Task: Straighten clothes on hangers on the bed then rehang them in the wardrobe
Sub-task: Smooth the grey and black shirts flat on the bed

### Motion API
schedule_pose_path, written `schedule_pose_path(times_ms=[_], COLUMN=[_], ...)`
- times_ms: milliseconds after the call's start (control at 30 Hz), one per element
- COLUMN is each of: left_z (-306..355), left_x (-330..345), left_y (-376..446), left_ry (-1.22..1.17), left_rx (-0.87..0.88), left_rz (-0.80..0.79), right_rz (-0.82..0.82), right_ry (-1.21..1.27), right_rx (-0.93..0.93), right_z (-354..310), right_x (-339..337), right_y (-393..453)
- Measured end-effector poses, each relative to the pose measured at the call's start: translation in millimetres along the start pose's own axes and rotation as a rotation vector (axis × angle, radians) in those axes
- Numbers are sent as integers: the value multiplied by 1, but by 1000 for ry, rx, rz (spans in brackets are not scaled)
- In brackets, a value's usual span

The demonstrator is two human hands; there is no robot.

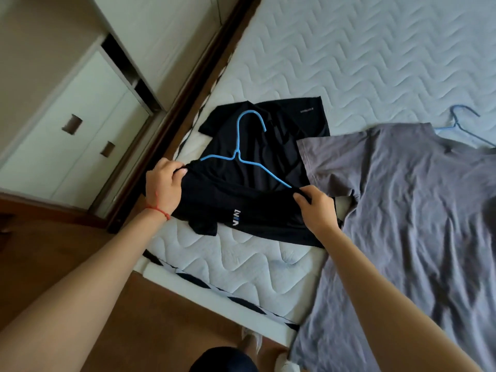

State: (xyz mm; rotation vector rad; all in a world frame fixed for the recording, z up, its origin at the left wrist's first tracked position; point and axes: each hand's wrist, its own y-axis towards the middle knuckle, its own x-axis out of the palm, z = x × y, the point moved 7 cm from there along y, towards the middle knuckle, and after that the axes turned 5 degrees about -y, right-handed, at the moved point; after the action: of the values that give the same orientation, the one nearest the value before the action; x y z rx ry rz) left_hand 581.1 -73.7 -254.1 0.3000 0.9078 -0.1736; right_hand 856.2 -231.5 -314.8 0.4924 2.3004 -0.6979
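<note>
On bed (375,63), both hands (163,183) gripping black shirt (241,200)

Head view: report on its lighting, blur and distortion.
Head view: soft, even light with no glare; wide-angle bending curves the mattress edge and stretches the forearms. The blue hanger and black garment gripped by the left hand and right hand are fairly sharp; the wardrobe looks softer.
</note>
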Motion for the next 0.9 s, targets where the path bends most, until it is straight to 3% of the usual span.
schedule_pose_path(times_ms=[333,633,900], left_z=[82,166,210], left_x=[-189,-391,-519], left_y=[-115,-164,-184], left_ry=[-60,-101,-182], left_rx=[35,158,321], left_rz=[406,753,899], right_rz=[214,406,540], right_ry=[67,178,197], right_rx=[-411,-725,-885], right_z=[-119,-267,-356], right_x=[-118,-228,-283], right_y=[-136,-260,-356])
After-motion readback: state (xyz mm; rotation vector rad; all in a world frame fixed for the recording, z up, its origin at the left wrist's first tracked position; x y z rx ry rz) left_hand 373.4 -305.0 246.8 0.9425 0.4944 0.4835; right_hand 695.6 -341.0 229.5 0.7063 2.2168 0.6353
